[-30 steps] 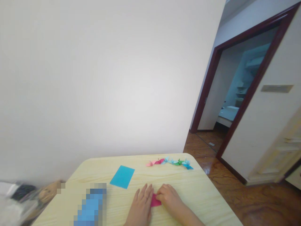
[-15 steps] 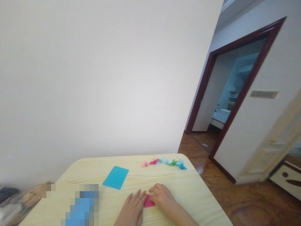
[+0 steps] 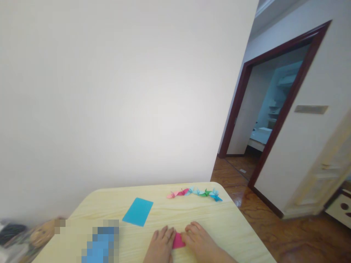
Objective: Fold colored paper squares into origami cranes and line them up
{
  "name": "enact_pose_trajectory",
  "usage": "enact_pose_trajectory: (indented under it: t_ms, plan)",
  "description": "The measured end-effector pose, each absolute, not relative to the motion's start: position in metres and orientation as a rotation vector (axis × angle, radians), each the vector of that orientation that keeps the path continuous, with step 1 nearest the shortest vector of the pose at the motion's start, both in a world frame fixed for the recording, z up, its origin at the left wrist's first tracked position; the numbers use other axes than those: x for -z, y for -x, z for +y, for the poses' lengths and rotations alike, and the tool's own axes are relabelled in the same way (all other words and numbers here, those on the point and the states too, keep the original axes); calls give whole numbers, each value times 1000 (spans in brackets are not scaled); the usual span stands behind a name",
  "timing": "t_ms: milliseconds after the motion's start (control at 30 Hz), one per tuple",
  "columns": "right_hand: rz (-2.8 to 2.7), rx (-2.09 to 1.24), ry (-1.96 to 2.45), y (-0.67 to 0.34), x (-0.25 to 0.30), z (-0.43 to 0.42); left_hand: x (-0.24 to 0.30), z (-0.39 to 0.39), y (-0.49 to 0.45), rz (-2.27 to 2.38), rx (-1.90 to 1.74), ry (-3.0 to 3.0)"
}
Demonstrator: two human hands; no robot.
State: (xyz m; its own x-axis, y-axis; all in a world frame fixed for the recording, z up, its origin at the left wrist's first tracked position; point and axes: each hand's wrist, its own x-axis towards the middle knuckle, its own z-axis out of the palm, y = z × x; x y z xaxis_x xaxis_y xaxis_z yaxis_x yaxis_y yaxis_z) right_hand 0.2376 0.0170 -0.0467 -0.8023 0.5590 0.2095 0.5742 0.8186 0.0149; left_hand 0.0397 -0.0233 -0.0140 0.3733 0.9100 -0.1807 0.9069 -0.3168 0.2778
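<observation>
A small folded piece of deep pink paper (image 3: 178,241) lies on the pale wood-grain table (image 3: 233,233) between my two hands. My left hand (image 3: 161,244) rests palm down at its left edge, fingers stretched out and touching the paper. At the right edge, the bent fingers of my right hand (image 3: 197,239) grip the pink paper with the thumb side against it. Fingertips and parts of the paper's edges are hidden under both hands. Farther back on the table is a flat blue sheet of paper (image 3: 138,212).
Several small folded paper cranes (image 3: 194,192) in pink, blue and green form a row near the table's far right edge. A blurred-out blue item (image 3: 99,246) occupies the front left. Behind the table stands a white wall (image 3: 123,91); a dark red door frame (image 3: 290,98) is to the right.
The view has shifted slightly, so the table and its things appear lower and farther right. My right hand's fingers have moved slightly against the pink paper, and more of it shows.
</observation>
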Motion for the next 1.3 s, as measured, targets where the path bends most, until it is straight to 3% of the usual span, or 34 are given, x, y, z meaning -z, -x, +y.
enact_pose_trajectory:
  t_ms: [433, 867, 1300]
  plan:
    - [-2570, -109, 1184, -225, 53, 3, 29, -25, -52, 1733, -107, -2326]
    - [-2636, -113, 1035, -225, 54, 20, 22, -20, -24, 1590, -398, -2419]
    - [-2688, -202, 942, -227, 40, 12, 32, -9, -19, 1375, -286, -2445]
